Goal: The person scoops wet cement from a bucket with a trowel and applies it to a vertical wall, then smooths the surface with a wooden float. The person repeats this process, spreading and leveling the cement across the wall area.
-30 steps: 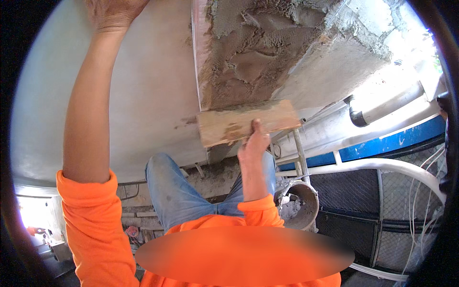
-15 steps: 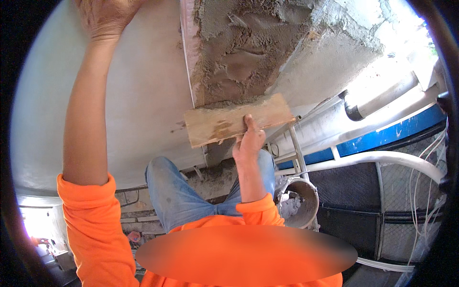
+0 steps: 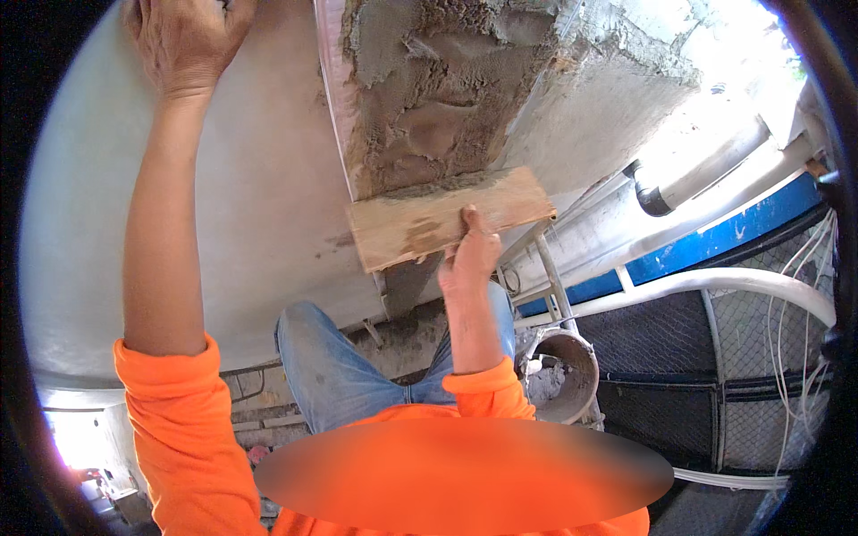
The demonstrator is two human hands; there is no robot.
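My right hand point(image 3: 473, 256) grips a wooden board point(image 3: 451, 219), its thumb lying on the near face and its other fingers mostly hidden. Grey mortar clings to the board's far long edge. That edge lies against the lower end of a rough strip of wet mortar point(image 3: 438, 94). A thin, pale straight edge point(image 3: 335, 112) runs along the strip's left side. At the upper left, my left hand point(image 3: 189, 45) is raised against the smooth pale wall point(image 3: 259, 170). The picture's top edge cuts off its fingers, so their grip does not show.
A bucket point(image 3: 581, 380) with grey mortar in it stands at the right, by a metal ladder-like frame point(image 3: 559, 277). Beyond are a white curved rail point(image 3: 706, 295), dark mesh panels point(image 3: 657, 357), hanging white cables point(image 3: 778, 348) and a thick pipe point(image 3: 715, 174). My knees point(image 3: 313, 348) are below the board.
The view has shifted slightly, so the mortar strip sits a little further up and left. More of my left hand shows. The board stays at the strip's lower end in my right hand.
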